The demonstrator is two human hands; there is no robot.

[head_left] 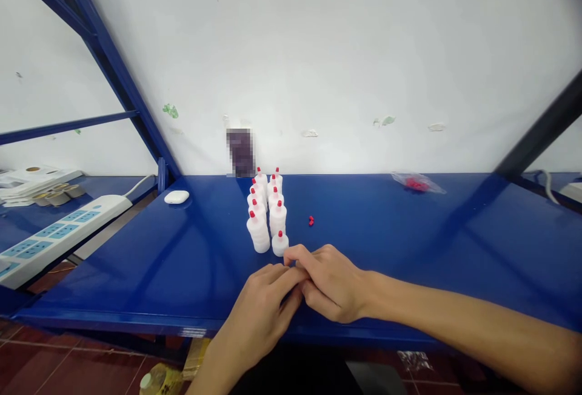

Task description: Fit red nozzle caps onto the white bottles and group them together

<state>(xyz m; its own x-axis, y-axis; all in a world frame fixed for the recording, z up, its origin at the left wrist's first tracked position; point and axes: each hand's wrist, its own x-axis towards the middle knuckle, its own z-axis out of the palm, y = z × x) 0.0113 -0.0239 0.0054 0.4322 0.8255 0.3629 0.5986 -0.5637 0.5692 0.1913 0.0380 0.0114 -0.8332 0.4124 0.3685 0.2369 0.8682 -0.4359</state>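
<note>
My left hand (268,298) and my right hand (334,283) meet above the front part of the blue table. Their fingers are bent and pressed together at the tips, and whatever lies between them, if anything, is hidden. Just beyond my fingers stand several white plastic bottles (260,237) with red-tipped nozzles, arranged in two rows running away from me. Closest to my right fingers is a short-looking white piece with a red tip (280,244), at the front of the right row. To the right of the rows lie a few small red caps (311,221).
A clear plastic bag (418,184) with red pieces lies at the table's back right. At the back left sits a small white case (177,197). A white power strip (63,234) runs along the left side. Blue metal posts (113,67) frame the table (182,261).
</note>
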